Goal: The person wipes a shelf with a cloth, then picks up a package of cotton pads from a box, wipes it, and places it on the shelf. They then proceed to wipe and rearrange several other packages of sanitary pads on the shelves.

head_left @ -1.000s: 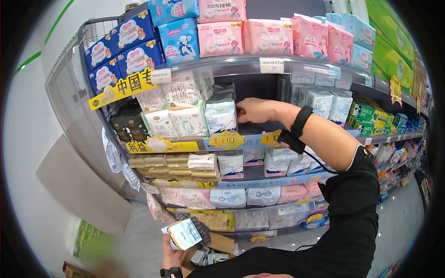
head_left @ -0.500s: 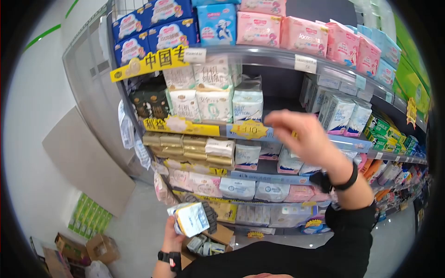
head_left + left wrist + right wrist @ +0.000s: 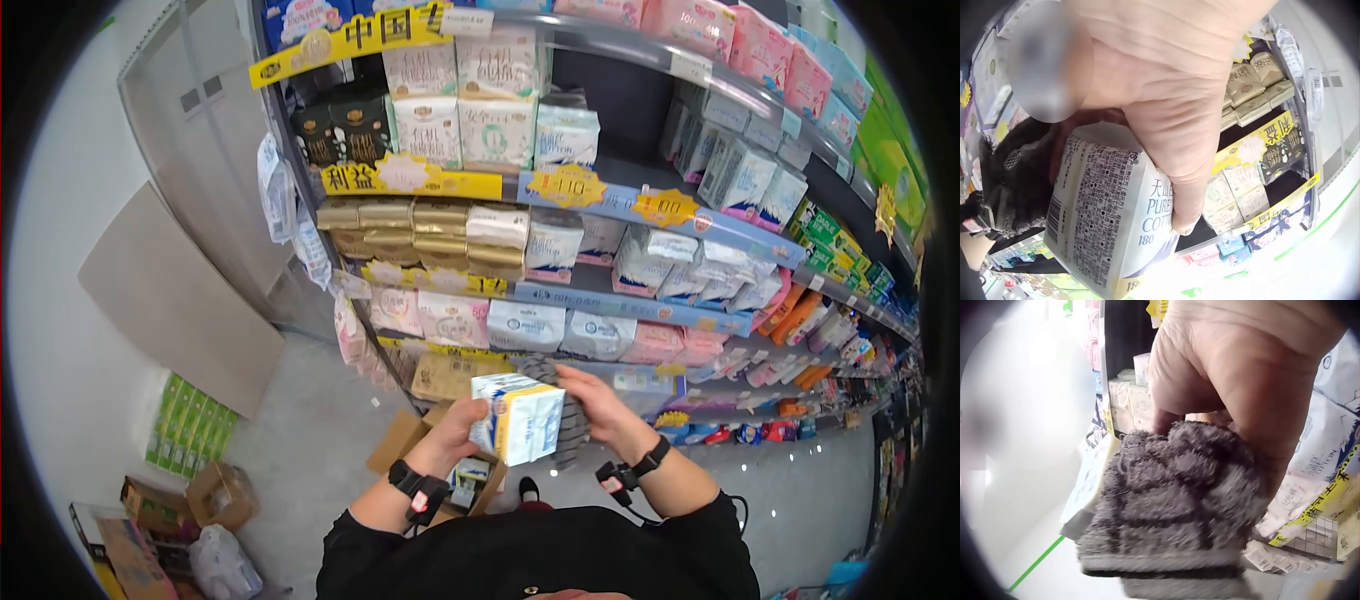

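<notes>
My left hand grips a white "Pure Cotton" pack with blue print and a yellow stripe, held in front of my body. Its printed side and barcode face the left wrist view, where the thumb lies along the pack. With my right hand I hold a dark grey, fuzzy cloth by its upper part. That cloth hangs right beside the pack, overlapping it in the head view. Below both hands stands an open cardboard box, partly hidden, with similar packs inside.
Ahead, a tiered shelf carries matching white packs, gold packs and a blue price strip. A dark gap shows on the upper tier. Cartons and a white plastic bag sit on the floor at left.
My right hand has come down from the upper shelf to the grey cloth, which was by my left hand. The left hand has moved right and up with the pack. The view has tilted downward.
</notes>
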`<action>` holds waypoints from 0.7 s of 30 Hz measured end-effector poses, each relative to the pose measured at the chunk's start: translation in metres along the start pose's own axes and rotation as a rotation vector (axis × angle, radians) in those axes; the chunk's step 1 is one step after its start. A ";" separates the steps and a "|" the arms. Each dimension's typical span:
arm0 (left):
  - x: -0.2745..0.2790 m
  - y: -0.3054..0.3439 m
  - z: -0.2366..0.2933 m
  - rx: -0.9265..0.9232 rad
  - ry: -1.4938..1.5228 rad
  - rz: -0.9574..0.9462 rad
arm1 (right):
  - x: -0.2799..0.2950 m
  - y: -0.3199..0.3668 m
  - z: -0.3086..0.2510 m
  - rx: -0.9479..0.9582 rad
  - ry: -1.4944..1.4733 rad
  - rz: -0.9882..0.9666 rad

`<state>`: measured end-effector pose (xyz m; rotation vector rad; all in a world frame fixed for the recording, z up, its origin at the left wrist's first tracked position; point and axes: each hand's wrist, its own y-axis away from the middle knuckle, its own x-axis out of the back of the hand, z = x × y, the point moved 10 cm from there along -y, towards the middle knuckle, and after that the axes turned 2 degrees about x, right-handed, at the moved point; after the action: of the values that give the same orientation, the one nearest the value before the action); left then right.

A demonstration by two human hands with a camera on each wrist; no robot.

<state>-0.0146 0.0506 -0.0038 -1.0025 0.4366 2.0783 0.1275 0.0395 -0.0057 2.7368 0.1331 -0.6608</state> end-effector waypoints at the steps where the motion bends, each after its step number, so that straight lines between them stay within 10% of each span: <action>1: -0.009 -0.002 -0.004 0.013 0.005 -0.038 | 0.009 0.012 -0.006 0.057 0.003 0.055; 8: -0.026 -0.010 -0.007 -0.088 -0.629 0.067 | 0.019 0.101 -0.107 0.619 0.213 0.291; 12: -0.088 -0.014 -0.034 -0.192 -1.114 -0.161 | -0.072 0.111 -0.079 0.754 1.371 0.074; 21: -0.128 -0.012 -0.071 -0.136 -1.107 -0.058 | -0.015 0.174 -0.083 0.876 1.140 0.087</action>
<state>0.0808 -0.0463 0.0506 0.1631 -0.3036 2.2601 0.1782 -0.0979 0.1207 3.5023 -0.0468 1.2126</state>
